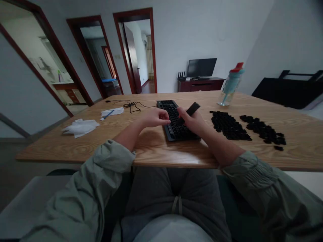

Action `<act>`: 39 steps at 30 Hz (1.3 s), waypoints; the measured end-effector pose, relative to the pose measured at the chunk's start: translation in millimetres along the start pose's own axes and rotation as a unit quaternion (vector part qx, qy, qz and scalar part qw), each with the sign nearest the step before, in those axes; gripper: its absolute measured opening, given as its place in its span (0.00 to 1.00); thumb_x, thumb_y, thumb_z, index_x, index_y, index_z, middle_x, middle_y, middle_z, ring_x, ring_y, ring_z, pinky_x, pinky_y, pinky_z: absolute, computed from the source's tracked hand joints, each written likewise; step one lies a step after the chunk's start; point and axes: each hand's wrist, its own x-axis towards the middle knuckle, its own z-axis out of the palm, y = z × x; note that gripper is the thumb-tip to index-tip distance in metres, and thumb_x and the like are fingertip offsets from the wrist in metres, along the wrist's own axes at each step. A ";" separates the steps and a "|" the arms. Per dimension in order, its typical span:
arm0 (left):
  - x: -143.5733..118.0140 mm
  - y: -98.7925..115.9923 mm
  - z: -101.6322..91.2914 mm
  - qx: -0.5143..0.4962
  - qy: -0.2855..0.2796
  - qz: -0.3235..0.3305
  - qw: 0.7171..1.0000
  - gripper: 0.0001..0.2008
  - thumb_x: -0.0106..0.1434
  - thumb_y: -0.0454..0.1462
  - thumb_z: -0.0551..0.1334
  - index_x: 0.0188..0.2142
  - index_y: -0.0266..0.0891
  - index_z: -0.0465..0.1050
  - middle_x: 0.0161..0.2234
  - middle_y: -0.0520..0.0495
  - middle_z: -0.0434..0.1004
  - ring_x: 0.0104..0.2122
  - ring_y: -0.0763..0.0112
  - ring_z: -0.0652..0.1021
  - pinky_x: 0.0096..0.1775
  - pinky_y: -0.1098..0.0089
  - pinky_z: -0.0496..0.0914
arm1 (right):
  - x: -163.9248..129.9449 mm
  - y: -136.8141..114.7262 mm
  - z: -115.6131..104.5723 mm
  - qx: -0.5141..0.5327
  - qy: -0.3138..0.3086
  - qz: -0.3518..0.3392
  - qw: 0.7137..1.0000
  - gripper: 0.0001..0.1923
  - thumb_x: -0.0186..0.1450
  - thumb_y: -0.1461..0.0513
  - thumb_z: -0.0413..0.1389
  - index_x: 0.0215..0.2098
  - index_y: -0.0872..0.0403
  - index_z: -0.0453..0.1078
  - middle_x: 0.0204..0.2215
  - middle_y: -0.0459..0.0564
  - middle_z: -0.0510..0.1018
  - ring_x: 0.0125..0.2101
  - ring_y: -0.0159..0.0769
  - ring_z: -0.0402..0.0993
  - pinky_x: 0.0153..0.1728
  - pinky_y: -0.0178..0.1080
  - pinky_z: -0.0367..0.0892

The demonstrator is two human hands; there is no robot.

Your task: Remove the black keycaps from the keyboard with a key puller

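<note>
Head view: black keyboard (176, 122) lies mid-desk (151, 148), running away from the person. Left hand (155, 117) rests on its left edge, fingers curled loosely, gripping nothing visible. Right hand (193, 122) sits on the keyboard's right side, fingers closed round a long dark bar (190, 110). Two keycap piles (248, 127) to the right; water bottle (230, 84) behind them; tissues (80, 127) far left.
</note>
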 end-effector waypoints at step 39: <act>-4.7 -19.6 22.3 -0.027 -0.071 -0.006 0.997 0.14 0.55 0.43 0.65 0.35 0.34 0.76 0.25 0.51 0.73 0.24 0.76 0.70 0.27 0.75 0.61 | -1.0 2.0 3.6 -0.065 -0.026 0.138 0.988 0.16 0.62 0.50 0.55 0.28 0.53 0.64 0.18 0.45 0.67 0.16 0.30 0.62 0.15 0.35 0.57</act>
